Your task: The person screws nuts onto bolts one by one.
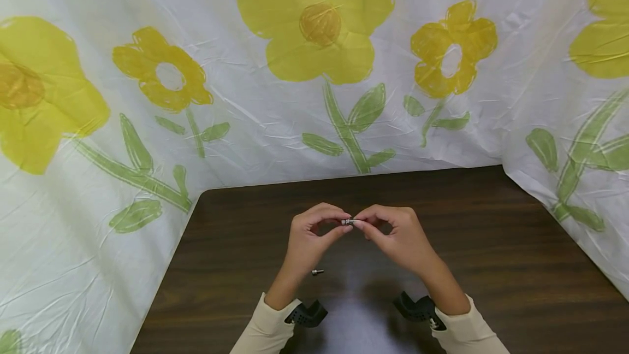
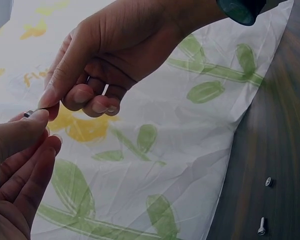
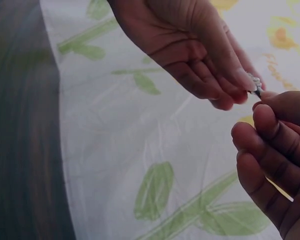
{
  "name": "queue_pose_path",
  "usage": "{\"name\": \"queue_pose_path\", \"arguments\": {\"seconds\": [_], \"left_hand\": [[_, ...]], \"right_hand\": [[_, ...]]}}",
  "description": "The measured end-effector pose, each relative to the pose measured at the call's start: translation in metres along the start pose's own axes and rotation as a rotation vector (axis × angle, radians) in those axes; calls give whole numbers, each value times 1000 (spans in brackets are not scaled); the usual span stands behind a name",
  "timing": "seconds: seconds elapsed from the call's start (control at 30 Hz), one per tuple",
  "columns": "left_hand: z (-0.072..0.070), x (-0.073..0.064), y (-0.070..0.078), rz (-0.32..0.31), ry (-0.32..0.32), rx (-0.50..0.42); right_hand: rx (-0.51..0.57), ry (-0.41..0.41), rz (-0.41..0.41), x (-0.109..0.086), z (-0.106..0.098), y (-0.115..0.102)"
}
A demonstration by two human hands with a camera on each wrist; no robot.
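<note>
A small silver bolt (image 1: pixel 348 222) is held up between the two hands over the table. Thumb and forefinger of the left hand (image 1: pixel 308 239) pinch its thicker head end. From the other side, the right hand (image 1: pixel 400 236) pinches the thin shank end, so the fingertips of both hands nearly meet. In the right wrist view the bolt's metal head (image 3: pixel 255 81) shows beside the left thumb, and the rest is covered by fingers. The other fingers of the right hand (image 3: pixel 275 155) are loosely bent.
A second bolt (image 1: pixel 318 272) lies on the dark wooden table (image 1: pixel 236 266) beside the left wrist. Near it in the left wrist view is a small round metal piece (image 2: pixel 269 182), like a nut. A white flowered curtain (image 1: pixel 255 141) hangs along the table's back and sides.
</note>
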State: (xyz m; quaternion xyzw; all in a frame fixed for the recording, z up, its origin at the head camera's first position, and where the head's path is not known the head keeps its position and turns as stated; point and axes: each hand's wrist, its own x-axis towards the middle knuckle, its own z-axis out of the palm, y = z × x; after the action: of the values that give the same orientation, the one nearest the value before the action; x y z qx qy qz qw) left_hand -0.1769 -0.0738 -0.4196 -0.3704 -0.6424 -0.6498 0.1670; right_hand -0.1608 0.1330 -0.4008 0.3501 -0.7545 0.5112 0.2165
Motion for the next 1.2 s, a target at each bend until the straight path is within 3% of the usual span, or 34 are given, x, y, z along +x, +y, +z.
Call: {"name": "queue_pose_path", "arguments": {"seconds": [0.37,0.6,0.8,0.9,1.1,1.2], "left_hand": [[3,-1,-1,-56,16,13],[3,-3,-2,-122,10,20],[3,-3,1,-159,57,-19],[2,-3,1,-121,69,-26],[1,-1,-1,18,16,-14],[2,-1,0,46,18,-11]], "right_hand": [[4,0,4,0,1,-1],[18,3,2,0,2,-1],[7,8,1,0,2,-1],[-2,5,13,0,1,-1],[-8,-2,13,-1,-1,-1],[-3,-5,13,0,-1,-1]]}}
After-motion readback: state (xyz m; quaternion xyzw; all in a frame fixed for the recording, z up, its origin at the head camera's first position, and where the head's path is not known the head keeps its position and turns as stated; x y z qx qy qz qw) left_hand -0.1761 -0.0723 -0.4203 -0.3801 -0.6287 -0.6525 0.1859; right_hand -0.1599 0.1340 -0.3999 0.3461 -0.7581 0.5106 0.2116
